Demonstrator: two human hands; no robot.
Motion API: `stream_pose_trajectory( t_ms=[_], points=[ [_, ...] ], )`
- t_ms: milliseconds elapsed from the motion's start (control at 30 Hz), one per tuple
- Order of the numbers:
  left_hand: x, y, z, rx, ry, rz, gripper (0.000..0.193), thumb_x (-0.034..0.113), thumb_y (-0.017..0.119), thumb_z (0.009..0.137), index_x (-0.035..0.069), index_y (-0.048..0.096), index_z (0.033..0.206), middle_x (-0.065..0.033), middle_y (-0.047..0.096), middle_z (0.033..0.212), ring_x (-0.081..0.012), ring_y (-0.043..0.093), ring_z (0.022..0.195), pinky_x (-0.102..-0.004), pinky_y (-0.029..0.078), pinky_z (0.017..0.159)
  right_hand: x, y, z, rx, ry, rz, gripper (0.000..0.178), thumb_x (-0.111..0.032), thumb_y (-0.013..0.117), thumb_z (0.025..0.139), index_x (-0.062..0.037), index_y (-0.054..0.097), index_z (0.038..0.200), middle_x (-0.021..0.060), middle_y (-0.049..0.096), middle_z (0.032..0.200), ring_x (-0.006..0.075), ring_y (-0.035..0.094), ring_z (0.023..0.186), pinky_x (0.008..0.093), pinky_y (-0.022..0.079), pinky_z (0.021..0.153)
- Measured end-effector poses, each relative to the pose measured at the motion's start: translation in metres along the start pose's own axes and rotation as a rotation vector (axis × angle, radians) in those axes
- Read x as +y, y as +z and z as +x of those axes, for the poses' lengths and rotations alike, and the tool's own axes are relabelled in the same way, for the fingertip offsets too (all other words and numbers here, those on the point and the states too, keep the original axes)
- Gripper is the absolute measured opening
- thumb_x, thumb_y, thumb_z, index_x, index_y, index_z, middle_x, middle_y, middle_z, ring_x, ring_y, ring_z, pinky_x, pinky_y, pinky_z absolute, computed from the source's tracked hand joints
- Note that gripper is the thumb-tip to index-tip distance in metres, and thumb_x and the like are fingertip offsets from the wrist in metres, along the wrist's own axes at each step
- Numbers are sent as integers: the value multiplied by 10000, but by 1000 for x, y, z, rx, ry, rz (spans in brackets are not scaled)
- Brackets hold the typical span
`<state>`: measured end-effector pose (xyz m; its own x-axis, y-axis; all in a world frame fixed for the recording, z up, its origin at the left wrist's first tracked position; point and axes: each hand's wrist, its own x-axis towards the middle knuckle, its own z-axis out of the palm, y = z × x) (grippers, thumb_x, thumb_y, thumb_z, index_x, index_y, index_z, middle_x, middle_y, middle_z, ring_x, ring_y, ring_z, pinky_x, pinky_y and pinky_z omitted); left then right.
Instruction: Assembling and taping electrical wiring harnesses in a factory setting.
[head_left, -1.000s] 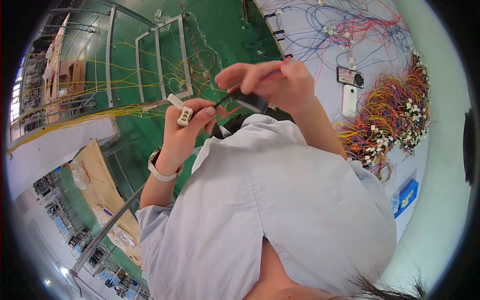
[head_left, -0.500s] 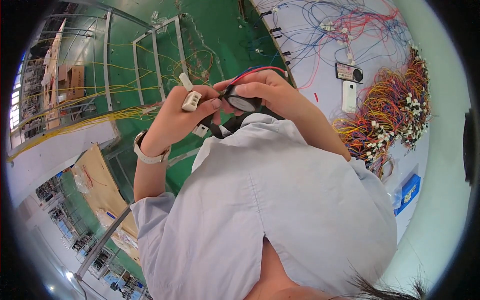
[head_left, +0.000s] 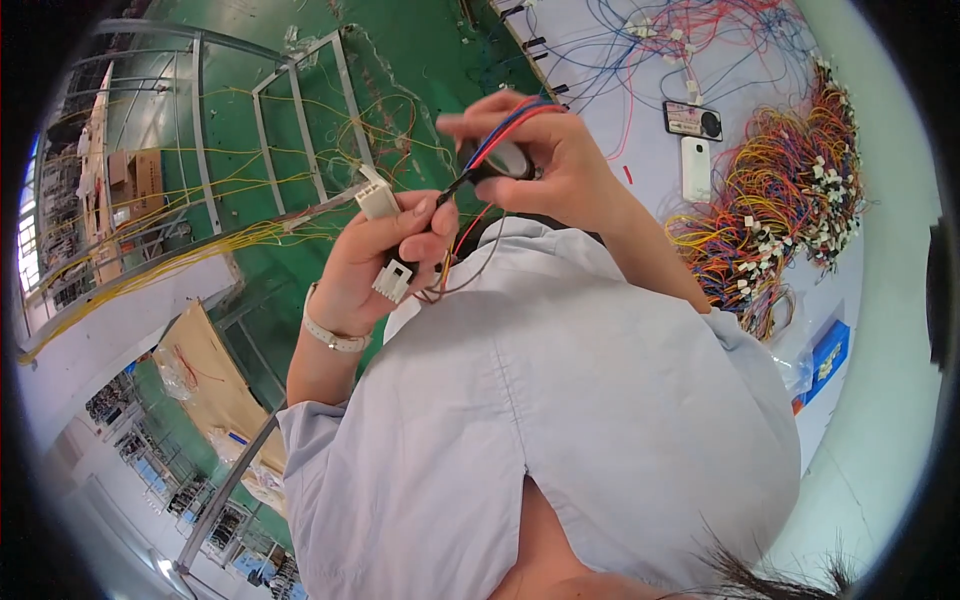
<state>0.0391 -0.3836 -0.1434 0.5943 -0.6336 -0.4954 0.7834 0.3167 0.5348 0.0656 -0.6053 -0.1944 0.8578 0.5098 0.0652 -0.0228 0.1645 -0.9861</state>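
My left hand (head_left: 372,245) is closed round a wire harness, pinching it at a black taped stretch (head_left: 455,187). Two white plug connectors stick out of this hand: an upper connector (head_left: 376,200) by the thumb and a lower connector (head_left: 393,281) below the fingers. From the taped stretch, red and blue wires (head_left: 508,127) run up over my right hand (head_left: 568,165). That hand grips a roll of black tape (head_left: 515,160), its fingers partly blurred. Thin loose wires (head_left: 480,270) hang between my hands, in front of the shirt.
On the white table at right lie a large heap of multicoloured wires with white connectors (head_left: 770,220), a white phone-like case (head_left: 696,168), a dark device (head_left: 692,119) and a blue box (head_left: 828,355). A metal frame (head_left: 305,125) with yellow wires stands at left.
My hands have moved apart: the left lower, the right slightly up with the tape roll. The black taped stretch and hanging wires now show between them.
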Motion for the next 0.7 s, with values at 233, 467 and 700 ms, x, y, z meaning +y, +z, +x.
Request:
stream_pose_trajectory(
  t_ms=[233, 467, 700],
  points=[
    [6, 14, -1, -78, -43, -173, 251, 227, 473, 974, 8, 546, 875, 54, 434, 602, -32, 384, 509, -193, 301, 385, 16, 21, 18, 541, -231, 199, 505, -175, 752, 803, 47, 556, 1211, 108, 631, 1116, 179, 612, 1056, 295, 516, 880],
    [1, 24, -8, 233, 95, 323, 202, 158, 542, 947, -25, 610, 897, 12, 501, 627, -49, 436, 543, -220, 345, 466, 3, -17, 9, -324, 7, 662, 692, -510, 456, 843, 107, 588, 1127, 285, 446, 1344, 295, 533, 1164, 386, 398, 988],
    [-10, 12, -11, 449, 386, 1082, 152, 135, 589, 920, -13, 616, 898, -13, 563, 618, -72, 473, 569, -236, 375, 520, -23, -4, -3, -218, 223, 379, 489, -228, 662, 789, 53, 587, 1182, 172, 617, 1142, 192, 600, 1038, 299, 476, 889]
  ],
)
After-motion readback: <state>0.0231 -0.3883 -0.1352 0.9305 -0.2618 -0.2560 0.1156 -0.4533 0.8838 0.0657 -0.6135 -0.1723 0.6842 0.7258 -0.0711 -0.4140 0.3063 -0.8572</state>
